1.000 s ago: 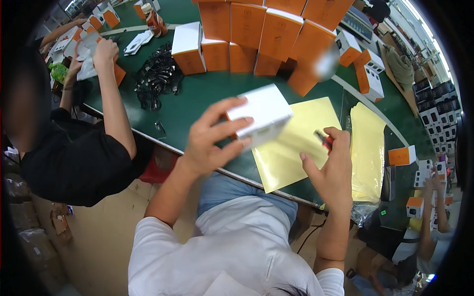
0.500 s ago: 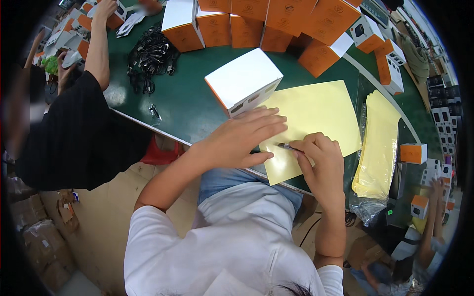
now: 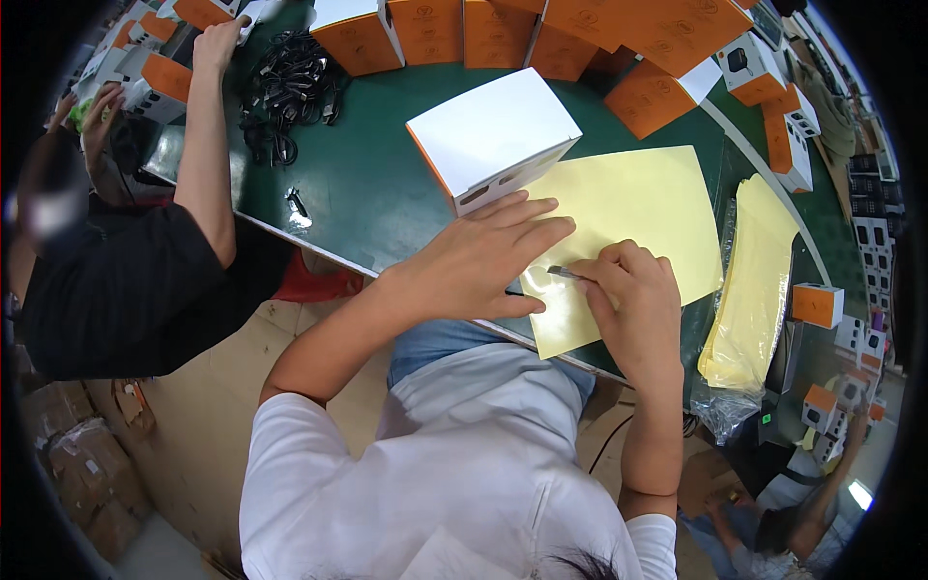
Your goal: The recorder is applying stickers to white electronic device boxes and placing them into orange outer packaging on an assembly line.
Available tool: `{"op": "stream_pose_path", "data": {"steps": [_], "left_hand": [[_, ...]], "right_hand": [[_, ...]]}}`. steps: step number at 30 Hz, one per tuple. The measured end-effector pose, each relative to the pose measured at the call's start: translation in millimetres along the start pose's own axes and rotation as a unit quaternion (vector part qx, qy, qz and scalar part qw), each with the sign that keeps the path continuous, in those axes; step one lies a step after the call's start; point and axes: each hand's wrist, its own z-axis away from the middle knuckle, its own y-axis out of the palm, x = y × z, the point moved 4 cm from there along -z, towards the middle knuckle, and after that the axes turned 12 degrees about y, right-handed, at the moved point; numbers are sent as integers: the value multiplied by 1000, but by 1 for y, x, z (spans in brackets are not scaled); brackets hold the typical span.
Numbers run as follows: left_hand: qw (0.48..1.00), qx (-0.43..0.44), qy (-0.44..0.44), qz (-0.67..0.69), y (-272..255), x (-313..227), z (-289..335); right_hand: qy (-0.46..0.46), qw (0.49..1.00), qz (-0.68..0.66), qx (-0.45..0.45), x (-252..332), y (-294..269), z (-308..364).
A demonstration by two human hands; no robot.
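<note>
My left hand [image 3: 474, 259] rests with fingers spread on a yellow glossy sheet [image 3: 652, 198], its fingertips close to a white and orange box [image 3: 498, 126]. The box stands just beyond that hand, partly against the sheet's left edge. Between the thumb and fingers of my right hand [image 3: 633, 300] is a slim metal hand tool [image 3: 563, 273], knife-like or tweezer-like. Its tip points left, at the near-left part of the sheet. Whether the tip touches the paper I cannot tell.
Orange and white boxes [image 3: 425, 34] line the far side of the green table [image 3: 362, 145]. Black cables [image 3: 290, 92] lie in a heap far left. A stack of yellow sheets in clear plastic [image 3: 749, 290] sits at right. A co-worker in black [image 3: 126, 290] reaches in from the left.
My view has shifted slightly; both my hands keep nearly the same pose over the yellow sheet. At left, the co-worker's arm has moved lower and nearer the cable heap.
</note>
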Motion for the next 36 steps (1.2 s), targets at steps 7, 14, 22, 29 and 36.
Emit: {"op": "stream_pose_path", "data": {"steps": [7, 14, 22, 29, 36], "left_hand": [[1000, 3, -9, -2, 0, 1, 1], [1000, 3, -17, -6, 0, 2, 1], [1000, -3, -19, -4, 2, 3, 2], [1000, -11, -21, 16, 2, 5, 4], [999, -24, -17, 18, 3, 5, 5]], "right_hand": [[15, 1000, -2, 12, 1, 1, -3], [20, 999, -25, 37, 0, -1, -5], [50, 997, -21, 59, 3, 3, -8], [72, 996, 38, 22, 10, 14, -10], [88, 996, 15, 6, 7, 10, -3]]}}
